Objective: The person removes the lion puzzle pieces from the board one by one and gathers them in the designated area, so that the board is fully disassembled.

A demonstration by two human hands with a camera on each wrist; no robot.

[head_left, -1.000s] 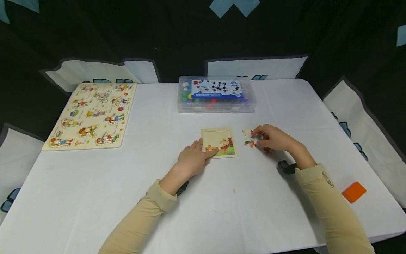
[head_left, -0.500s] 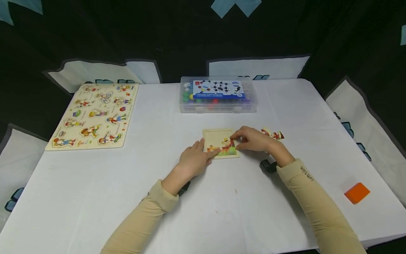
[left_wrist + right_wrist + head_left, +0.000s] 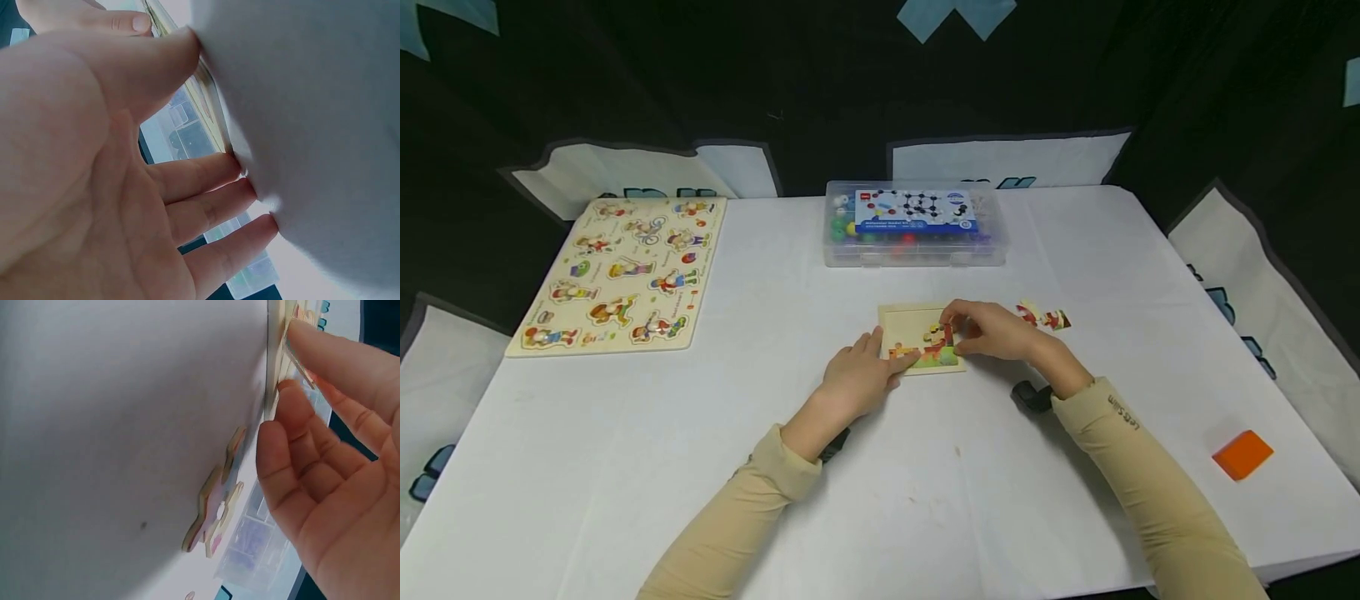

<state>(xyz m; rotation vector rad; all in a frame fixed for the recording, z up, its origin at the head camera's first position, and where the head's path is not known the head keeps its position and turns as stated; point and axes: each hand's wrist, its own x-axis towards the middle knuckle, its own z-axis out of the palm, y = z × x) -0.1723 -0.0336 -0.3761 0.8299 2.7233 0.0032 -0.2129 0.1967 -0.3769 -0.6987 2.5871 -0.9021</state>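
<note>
A small wooden jigsaw tray (image 3: 913, 315) lies on the table, its lower right part filled with coloured picture pieces. My left hand (image 3: 859, 377) rests at its lower left corner. The fingers reach along the left edge, fingertips down at the tablecloth, and one digit lies over the picture. At the tray's right side, my right hand (image 3: 992, 332) pinches a thin jigsaw piece (image 3: 300, 362) between thumb and finger. The piece is tilted over the tray's rim in the right wrist view. Just right of that hand lie loose jigsaw pieces (image 3: 1054, 319).
Behind the tray stands a clear plastic box (image 3: 913, 250) with coloured balls inside. A large wooden peg puzzle board (image 3: 617, 292) lies at the back left. An orange block (image 3: 1243, 455) sits near the right edge of the white table (image 3: 880, 517).
My right hand has moved left from the loose pieces to the tray's right side, bringing a jigsaw piece. The loose pieces now lie further right. My left hand has stayed in place.
</note>
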